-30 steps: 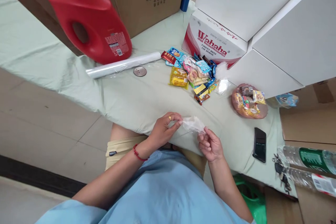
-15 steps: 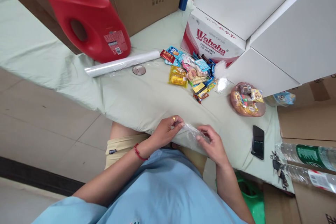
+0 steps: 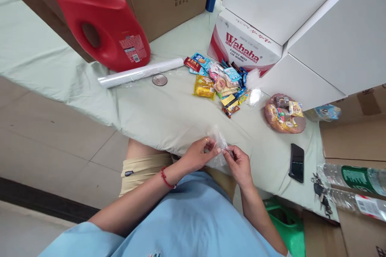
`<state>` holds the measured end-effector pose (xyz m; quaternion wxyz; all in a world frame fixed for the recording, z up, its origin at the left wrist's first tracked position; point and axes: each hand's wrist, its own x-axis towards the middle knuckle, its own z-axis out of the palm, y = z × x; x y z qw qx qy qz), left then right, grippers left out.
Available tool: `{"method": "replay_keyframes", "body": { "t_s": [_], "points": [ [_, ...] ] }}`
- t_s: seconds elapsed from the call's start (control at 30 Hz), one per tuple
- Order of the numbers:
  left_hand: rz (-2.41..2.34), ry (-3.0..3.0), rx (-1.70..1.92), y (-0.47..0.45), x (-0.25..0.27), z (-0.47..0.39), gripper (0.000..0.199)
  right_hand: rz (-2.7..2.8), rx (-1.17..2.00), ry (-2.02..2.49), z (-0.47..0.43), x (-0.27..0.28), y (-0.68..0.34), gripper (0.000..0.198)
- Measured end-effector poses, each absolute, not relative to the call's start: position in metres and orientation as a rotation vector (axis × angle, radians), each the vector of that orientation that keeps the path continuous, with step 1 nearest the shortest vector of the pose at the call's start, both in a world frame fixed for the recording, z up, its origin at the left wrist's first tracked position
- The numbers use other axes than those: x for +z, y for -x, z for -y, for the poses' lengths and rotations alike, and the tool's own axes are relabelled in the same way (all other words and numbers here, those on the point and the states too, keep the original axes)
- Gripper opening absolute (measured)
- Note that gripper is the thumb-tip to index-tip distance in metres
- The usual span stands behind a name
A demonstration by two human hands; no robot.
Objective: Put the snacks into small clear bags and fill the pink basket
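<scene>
Both hands pinch a clear plastic bag [image 3: 217, 136] at the table's front edge, close to my lap. My left hand [image 3: 202, 152], with a ring and a red bracelet, grips its left side. On the other side my right hand [image 3: 239, 162] holds the film between thumb and fingers. The two thumbs almost meet. The bag looks thin and crumpled, with part of it standing up above my fingers. Beyond the hands lies a pile of wrapped snacks [image 3: 224, 82]. To the right, a round pinkish bowl [image 3: 268, 122] holds several more packets.
A roll of plastic film [image 3: 140, 73] and a round metal disc [image 3: 159, 80] lie at left, before a red jug [image 3: 102, 20]. Behind the snacks stands a Wahaba-like carton [image 3: 244, 46]. At right are a phone [image 3: 297, 163], keys [image 3: 321, 194] and plastic bottles [image 3: 358, 178].
My hands have come closer together, the left moving right and the right moving left. The plastic, stretched between them before, is now bunched up and stands higher.
</scene>
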<state>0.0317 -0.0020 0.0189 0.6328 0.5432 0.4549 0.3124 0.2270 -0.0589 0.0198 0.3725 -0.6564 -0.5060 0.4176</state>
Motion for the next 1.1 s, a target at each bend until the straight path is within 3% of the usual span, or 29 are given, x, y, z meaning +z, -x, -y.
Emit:
{"method": "replay_keyframes", "body": {
  "t_s": [0.37, 0.57, 0.7, 0.8, 1.1],
  "points": [
    [-0.745, -0.356, 0.889, -0.022, 0.014, -0.007, 0.044, 0.625, 1.214, 1.624, 0.056, 0.019, -0.267, 0.053],
    [-0.783, -0.328, 0.914, -0.024, 0.009, -0.007, 0.038, 0.808, 0.993, 1.687, 0.061, 0.014, -0.263, 0.048],
    [-0.824, -0.388, 0.947, -0.024, 0.007, -0.004, 0.032, 0.825, 1.112, 1.65, 0.051, 0.014, -0.246, 0.055],
    [-0.845, -0.41, 1.003, -0.019, 0.006, -0.004, 0.027, 0.859, 1.198, 1.62, 0.043, 0.015, -0.242, 0.048],
    [-0.815, -0.337, 1.089, -0.001, 0.013, -0.016, 0.023, 0.582, 1.099, 1.595, 0.04, 0.026, -0.29, 0.05]
  ]
}}
